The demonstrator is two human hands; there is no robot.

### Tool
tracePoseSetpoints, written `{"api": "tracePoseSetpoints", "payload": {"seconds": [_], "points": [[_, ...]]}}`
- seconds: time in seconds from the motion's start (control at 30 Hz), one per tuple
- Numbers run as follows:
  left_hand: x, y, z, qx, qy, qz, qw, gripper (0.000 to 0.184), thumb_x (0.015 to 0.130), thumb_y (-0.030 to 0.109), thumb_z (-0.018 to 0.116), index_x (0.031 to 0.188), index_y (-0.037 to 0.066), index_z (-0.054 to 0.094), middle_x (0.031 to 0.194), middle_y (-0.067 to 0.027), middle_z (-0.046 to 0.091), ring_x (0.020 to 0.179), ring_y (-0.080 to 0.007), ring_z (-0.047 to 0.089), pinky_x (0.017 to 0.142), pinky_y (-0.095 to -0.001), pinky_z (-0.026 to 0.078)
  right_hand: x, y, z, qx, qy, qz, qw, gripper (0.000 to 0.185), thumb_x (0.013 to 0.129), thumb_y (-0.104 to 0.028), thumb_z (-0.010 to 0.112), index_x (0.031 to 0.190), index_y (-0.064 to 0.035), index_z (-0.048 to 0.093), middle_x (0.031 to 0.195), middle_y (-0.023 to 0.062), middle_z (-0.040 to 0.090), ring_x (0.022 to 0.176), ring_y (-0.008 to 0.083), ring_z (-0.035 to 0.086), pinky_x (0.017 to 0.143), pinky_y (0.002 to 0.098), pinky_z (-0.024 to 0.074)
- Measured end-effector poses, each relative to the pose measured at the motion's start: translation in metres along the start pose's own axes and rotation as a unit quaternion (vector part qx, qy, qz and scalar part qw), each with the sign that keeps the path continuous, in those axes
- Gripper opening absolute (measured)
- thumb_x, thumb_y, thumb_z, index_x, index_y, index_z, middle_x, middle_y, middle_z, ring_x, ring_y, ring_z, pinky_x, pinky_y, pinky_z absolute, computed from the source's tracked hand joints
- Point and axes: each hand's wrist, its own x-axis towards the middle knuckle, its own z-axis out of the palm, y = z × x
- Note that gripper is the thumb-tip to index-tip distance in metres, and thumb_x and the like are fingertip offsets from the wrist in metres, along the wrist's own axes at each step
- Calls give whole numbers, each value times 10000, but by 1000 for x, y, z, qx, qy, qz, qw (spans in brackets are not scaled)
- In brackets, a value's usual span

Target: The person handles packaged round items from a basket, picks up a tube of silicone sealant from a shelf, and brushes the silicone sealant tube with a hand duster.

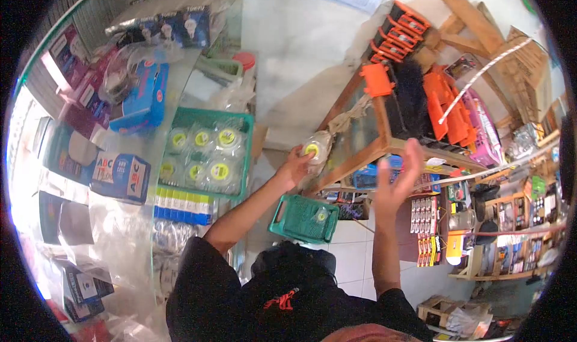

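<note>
My left hand (293,169) is closed on a clear, round plastic-wrapped pack (317,148) with a yellow round label, its fingers at the pack's near edge. To its left, a green basket (249,156) holds several similar clear packs (217,172) with yellow labels. Below the hand, a second green basket (288,213) contains one small pack (322,214). My right hand (398,177) is raised in front of the wooden shelf, its fingers stretched out and nothing in them.
On the left, a glass counter (174,93) bears a blue box (144,96) and an ABC box (120,175). The wooden shelf frame (354,162) on the right carries orange and black cases (399,33). A white rope (481,75) hangs across the right side.
</note>
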Motion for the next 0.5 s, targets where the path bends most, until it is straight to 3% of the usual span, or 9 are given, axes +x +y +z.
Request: {"api": "tracePoseSetpoints", "payload": {"seconds": [0.03, 0.1, 0.13, 0.2, 0.33, 0.37, 0.43, 0.47, 0.5], "points": [[-5, 4, 7, 2, 17, -5, 1000, 546, 855, 149, 701, 1290, 130, 372, 1100, -54, 603, 941, -175, 610, 717, -352, 482, -6, -8, 5, -56, -106, -19, 993, 541, 866, -192, 645, 1316, -3, 411, 1354, 197, 408, 1307, 349, 345, 1105, 470, 220], [-6, 7, 15, -3, 16, -16, 1000, 559, 857, 153, 700, 1295, 116, 354, 1103, -67, 600, 945, -180, 609, 754, -354, 495, -18, -4, 32, -85, -204, -1, 975, 554, 872, -116, 626, 1360, -4, 389, 1373, 167, 388, 1223, 267, 432, 1015, 392, 360], [-6, 8, 13, 20, 11, -23, 999, 562, 856, 151, 700, 1296, 117, 352, 1107, -68, 599, 953, -181, 606, 764, -356, 496, -30, 6, 46, 12, -214, 125, 969, 555, 875, -126, 631, 1359, -2, 389, 1358, 159, 408, 1185, 245, 460, 988, 375, 382], [-5, 13, 6, 67, 1, -33, 997, 566, 854, 147, 700, 1296, 118, 349, 1114, -69, 596, 969, -183, 599, 783, -360, 498, -58, 36, 79, 201, -221, 364, 882, 558, 881, -145, 640, 1358, 1, 389, 1326, 141, 448, 1108, 202, 517, 932, 343, 426], [1, 10, -2, 59, -42, 43, 996, 489, 853, 176, 705, 1214, 127, 379, 1103, -49, 600, 988, -143, 576, 769, -327, 485, -80, 75, 116, 230, -267, 320, 879, 503, 879, -166, 665, 1304, 9, 459, 1174, 94, 573, 990, 136, 563, 865, 288, 453], [3, 7, -5, 85, -3, 64, 994, 352, 883, 243, 672, 1127, 149, 437, 1015, 0, 596, 926, -118, 567, 722, -294, 463, -80, 75, 122, 218, -268, 320, 882, 480, 877, -161, 668, 1285, 11, 481, 1138, 84, 595, 979, 127, 565, 864, 279, 451], [12, 8, -11, 87, 5, 77, 993, 285, 908, 348, 615, 1077, 167, 473, 961, 26, 575, 873, -106, 550, 674, -277, 432, -75, 76, 131, 215, -254, 317, 888, 434, 877, -150, 667, 1250, 11, 514, 1101, 72, 616, 973, 118, 566, 867, 270, 447], [16, 11, -16, 90, 11, 84, 992, 277, 921, 400, 587, 1052, 176, 490, 934, 40, 565, 846, -100, 542, 651, -269, 417, -71, 73, 135, 228, -239, 317, 889, 411, 879, -144, 664, 1234, 11, 526, 1100, 71, 616, 977, 118, 566, 871, 270, 446], [14, 19, -6, 48, 62, 44, 996, 375, 911, 565, 494, 985, 199, 518, 875, 58, 535, 777, -78, 513, 587, -252, 362, -66, 70, 139, 239, -223, 317, 891, 388, 881, -138, 661, 1217, 10, 538, 1099, 70, 617, 981, 117, 565, 874, 270, 444]]}}
